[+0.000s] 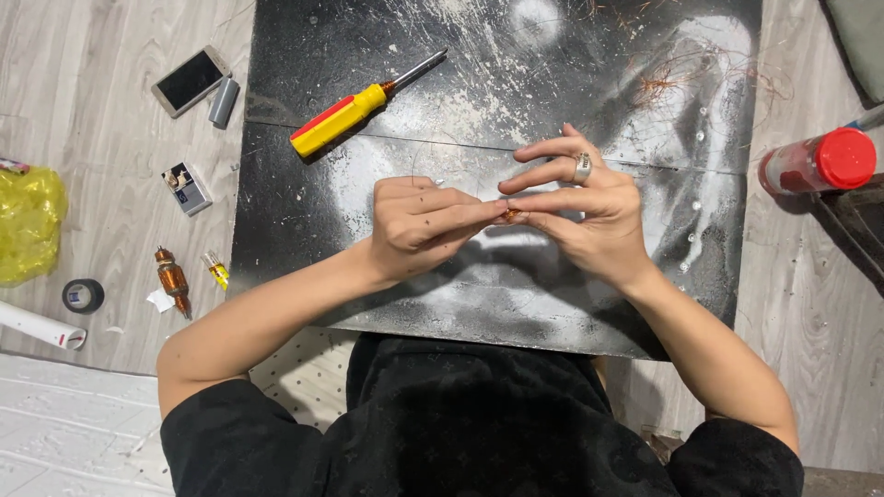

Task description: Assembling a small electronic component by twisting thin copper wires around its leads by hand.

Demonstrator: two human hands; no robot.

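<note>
Over the middle of the scratched black board (313, 212) we have both hands drawn together, fingertip to fingertip. Our left hand (419, 225) is curled nearly into a fist, its thumb and forefinger pressed on a tiny copper-coloured piece (511, 214); our right hand (589, 216), with a ring (582, 167) on one finger, pinches the same piece from the other side while its upper fingers fan out clear of it. Holding it from both sides seems to steady something too small to grip one-handed, and keeping it low over the board likely means a dropped bit lands on a dark surface where it shows. What exactly the piece is, we cannot tell; it is mostly hidden between the fingertips.

Just beyond our hands lies a screwdriver (354, 109) with a yellow and red handle, angled across the board, apart from us but within reach. Loose copper wire strands (663, 87) tangle near the far right corner, pushed away from the working spot.

Off the board to our left, on the pale floor, sit a phone (191, 80), a small grey cylinder (223, 101), a copper-wound armature (171, 278), a roll of dark tape (83, 295) and a yellow bag (28, 221). To our right stands a red-capped bottle (820, 161) lying on its side
</note>
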